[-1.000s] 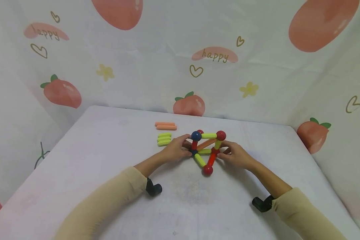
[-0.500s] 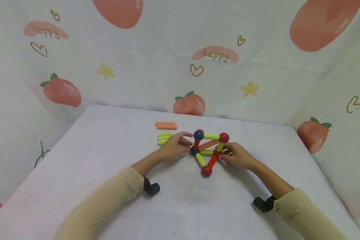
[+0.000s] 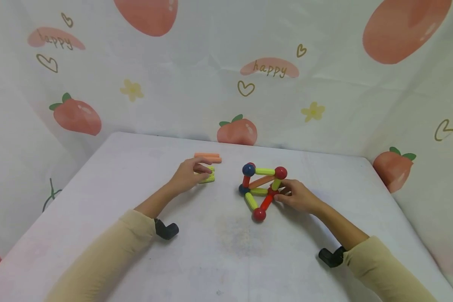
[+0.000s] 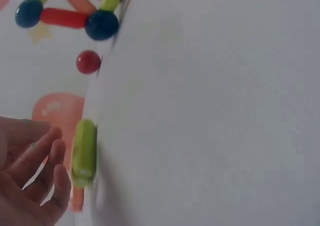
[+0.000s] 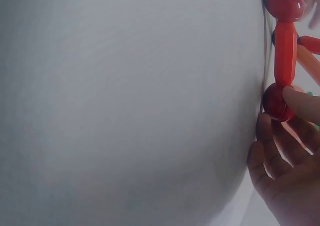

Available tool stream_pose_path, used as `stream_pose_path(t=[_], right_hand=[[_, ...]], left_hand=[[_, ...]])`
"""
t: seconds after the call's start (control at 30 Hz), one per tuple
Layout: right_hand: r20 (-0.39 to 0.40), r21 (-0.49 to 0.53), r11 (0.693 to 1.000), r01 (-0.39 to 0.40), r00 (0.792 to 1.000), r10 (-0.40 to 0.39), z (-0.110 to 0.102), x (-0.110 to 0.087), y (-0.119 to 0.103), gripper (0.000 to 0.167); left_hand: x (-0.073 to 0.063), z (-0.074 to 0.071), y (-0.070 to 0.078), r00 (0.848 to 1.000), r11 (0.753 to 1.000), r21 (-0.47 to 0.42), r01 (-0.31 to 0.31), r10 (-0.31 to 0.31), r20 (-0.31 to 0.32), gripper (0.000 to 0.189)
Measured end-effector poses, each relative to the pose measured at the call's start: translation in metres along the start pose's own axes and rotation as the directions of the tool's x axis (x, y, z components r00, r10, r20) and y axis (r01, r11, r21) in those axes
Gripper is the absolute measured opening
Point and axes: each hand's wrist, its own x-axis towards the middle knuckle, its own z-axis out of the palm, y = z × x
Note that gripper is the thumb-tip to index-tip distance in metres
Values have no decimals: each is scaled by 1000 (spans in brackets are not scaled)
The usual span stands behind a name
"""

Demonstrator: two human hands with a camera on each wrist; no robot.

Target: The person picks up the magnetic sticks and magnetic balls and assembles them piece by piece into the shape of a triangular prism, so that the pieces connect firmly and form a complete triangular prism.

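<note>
A frame of coloured rods and balls stands on the table, with blue balls at its left and red balls at its right and front. My right hand holds its lower right red ball, thumb on one side and fingers round the other. Farther left, my left hand hovers by several yellow-green rods with relaxed, slightly bent fingers. Those fingers look apart from the rods in the left wrist view, and partly cover them in the head view.
Two orange rods lie just behind the yellow-green ones. A red ball sits apart from the frame, mostly hidden behind a blue ball in the head view. A printed cloth hangs behind the white table.
My left hand has left the frame's left side and moved left to the yellow-green rods. The frame has shifted slightly, and my right hand stays at its red ball.
</note>
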Motion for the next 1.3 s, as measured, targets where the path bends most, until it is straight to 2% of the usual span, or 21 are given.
stream_pose_path(t=[0.1, 0.23, 0.33, 0.43, 0.67, 0.8, 0.97, 1.1, 1.2, 1.3], right_hand=[[0, -11, 1000, -2, 1000, 2, -1, 0, -1, 40], [-6, -17, 1000, -7, 1000, 7, -2, 0, -2, 40], [-3, -6, 1000, -9, 1000, 9, -1, 0, -2, 41], [3, 3, 1000, -5, 1000, 5, -1, 0, -2, 42], [-2, -5, 1000, -2, 1000, 2, -1, -1, -4, 42], [-2, -4, 1000, 0, 1000, 0, -1, -1, -3, 42], [-3, -4, 1000, 3, 1000, -3, -1, 0, -2, 42], [-2, -5, 1000, 7, 1000, -7, -1, 0, -1, 42], [-2, -6, 1000, 6, 1000, -6, -1, 0, -1, 42], [-2, -6, 1000, 5, 1000, -5, 0, 0, 1, 43]], left_hand=[[-6, -7, -6, 1000, 993, 118, 18, -19, 3, 33], [-9, -8, -8, 1000, 970, 245, 15, -18, 11, 35], [-7, -6, -9, 1000, 955, 295, 20, -25, 13, 35], [-5, -4, -9, 999, 951, 307, 25, -32, 18, 32], [-5, 0, -8, 999, 970, 244, 1, -11, 40, 31], [-5, 3, -5, 995, 981, 192, 6, -25, 97, 37], [-10, 7, 5, 978, 995, 88, 56, -72, 194, 41], [-13, 17, 14, 960, 994, 8, 106, -105, 259, 44], [-15, 30, 21, 952, 996, -14, 85, -77, 295, 44], [-16, 47, 30, 945, 998, -63, 6, 15, 326, 40]])
